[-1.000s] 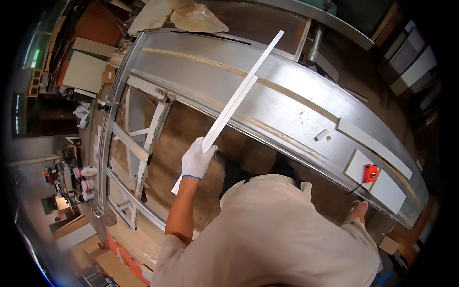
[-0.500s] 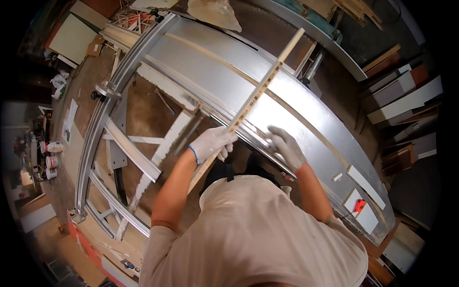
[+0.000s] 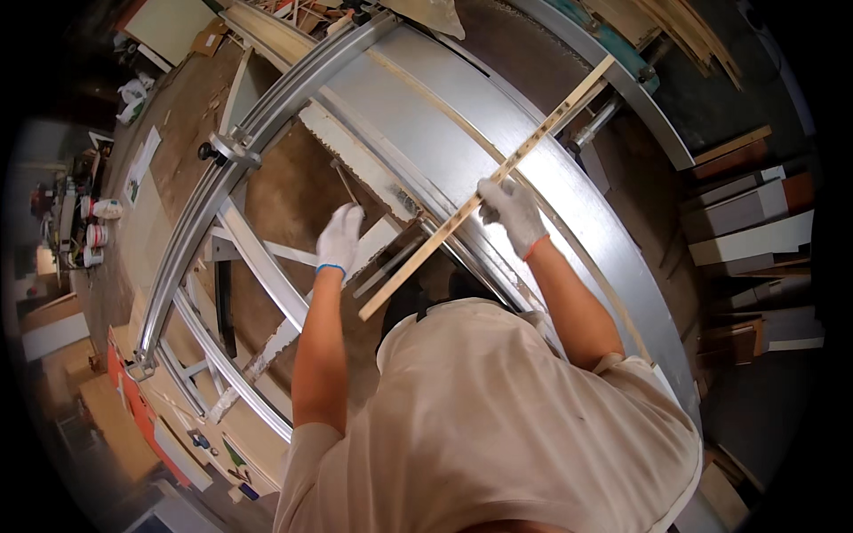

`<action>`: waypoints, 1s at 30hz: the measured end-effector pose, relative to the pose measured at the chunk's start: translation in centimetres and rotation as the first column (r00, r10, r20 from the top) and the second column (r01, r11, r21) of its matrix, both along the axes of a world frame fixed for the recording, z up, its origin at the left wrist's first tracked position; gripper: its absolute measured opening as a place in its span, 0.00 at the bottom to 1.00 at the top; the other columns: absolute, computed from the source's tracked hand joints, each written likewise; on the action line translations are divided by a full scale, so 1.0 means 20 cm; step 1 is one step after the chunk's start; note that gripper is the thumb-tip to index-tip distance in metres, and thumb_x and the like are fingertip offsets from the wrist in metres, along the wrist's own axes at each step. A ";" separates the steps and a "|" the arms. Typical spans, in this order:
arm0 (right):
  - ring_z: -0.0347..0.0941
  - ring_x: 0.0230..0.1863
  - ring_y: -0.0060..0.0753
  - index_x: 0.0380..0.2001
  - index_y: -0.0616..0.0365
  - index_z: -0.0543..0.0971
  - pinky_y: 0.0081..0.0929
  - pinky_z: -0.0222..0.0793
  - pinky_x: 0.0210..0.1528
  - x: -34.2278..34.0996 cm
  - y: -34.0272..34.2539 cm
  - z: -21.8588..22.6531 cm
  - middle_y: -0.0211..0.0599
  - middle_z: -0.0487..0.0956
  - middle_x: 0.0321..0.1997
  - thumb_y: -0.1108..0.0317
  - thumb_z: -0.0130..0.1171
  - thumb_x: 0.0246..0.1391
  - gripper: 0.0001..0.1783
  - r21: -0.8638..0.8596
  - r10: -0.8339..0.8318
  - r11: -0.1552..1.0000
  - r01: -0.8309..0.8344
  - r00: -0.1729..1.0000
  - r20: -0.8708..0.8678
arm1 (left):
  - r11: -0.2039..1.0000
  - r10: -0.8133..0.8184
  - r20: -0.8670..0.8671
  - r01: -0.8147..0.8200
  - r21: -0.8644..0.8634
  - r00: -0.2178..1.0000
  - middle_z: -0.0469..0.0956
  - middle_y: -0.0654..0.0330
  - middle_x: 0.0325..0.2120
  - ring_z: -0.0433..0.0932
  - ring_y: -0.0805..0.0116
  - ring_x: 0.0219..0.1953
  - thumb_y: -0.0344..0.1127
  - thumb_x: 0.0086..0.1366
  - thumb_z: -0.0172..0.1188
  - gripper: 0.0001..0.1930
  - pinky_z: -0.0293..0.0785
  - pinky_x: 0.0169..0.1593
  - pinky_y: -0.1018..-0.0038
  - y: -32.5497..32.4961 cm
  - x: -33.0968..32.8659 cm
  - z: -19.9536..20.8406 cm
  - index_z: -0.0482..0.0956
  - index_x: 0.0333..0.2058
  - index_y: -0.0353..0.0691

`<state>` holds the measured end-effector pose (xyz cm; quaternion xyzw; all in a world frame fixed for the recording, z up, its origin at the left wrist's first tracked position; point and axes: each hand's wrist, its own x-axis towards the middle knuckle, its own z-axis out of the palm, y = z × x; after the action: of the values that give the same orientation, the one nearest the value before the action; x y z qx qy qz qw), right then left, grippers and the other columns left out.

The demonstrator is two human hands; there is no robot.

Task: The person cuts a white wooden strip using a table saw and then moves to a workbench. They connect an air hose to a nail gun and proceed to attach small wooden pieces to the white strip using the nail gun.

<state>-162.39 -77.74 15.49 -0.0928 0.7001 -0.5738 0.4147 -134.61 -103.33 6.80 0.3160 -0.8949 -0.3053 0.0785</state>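
Pale wood makes up the narrow strip slanting across the silver metal bed; its near end juts past the edge; the gloved fingers of my right hand pinch it around the middle; my left hand is apart from it, empty, fingers loosely extended; the taking-up is done, I judge, and the letting-go is not; whether the strip rests on the metal, I cannot tell.

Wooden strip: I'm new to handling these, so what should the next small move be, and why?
Probably bring the left hand to the near end of the wooden strip: that hand looks empty, only the right hand holds the strip, and this end juts past the edge of the metal table.
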 end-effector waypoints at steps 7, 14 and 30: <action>0.77 0.27 0.26 0.32 0.62 0.84 0.26 0.78 0.35 -0.34 -0.37 0.03 0.34 0.81 0.28 0.47 0.75 0.60 0.25 -0.049 -0.068 0.996 0.071 0.996 0.055 | 0.995 0.101 0.572 -0.081 -0.061 0.814 0.84 0.49 0.57 0.84 0.42 0.55 0.33 0.77 0.49 0.21 0.77 0.62 0.50 0.11 0.27 -0.33 0.76 0.66 0.46; 0.78 0.24 0.29 0.31 0.66 0.85 0.29 0.77 0.28 -0.50 -1.00 -0.07 0.39 0.82 0.26 0.51 0.74 0.59 0.24 -0.072 -0.077 0.994 0.083 0.994 0.077 | 0.980 -0.159 0.552 0.199 -0.013 0.819 0.85 0.46 0.53 0.84 0.40 0.55 0.49 0.85 0.38 0.24 0.75 0.61 0.47 -0.01 0.29 -0.41 0.79 0.59 0.42; 0.79 0.20 0.27 0.38 0.66 0.82 0.28 0.79 0.21 -0.65 -2.13 -0.47 0.37 0.81 0.26 0.48 0.78 0.59 0.28 0.092 0.015 0.995 -0.025 0.994 0.104 | 0.265 0.900 -0.192 -0.139 0.954 0.391 0.81 0.56 0.54 0.83 0.61 0.55 0.42 0.78 0.67 0.33 0.83 0.60 0.60 -0.86 -0.12 -0.04 0.66 0.73 0.35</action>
<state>-175.45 -120.29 6.01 -0.0504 0.7029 -0.5402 0.4599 -137.05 -120.57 5.96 0.4702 -0.3184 -0.7307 0.3790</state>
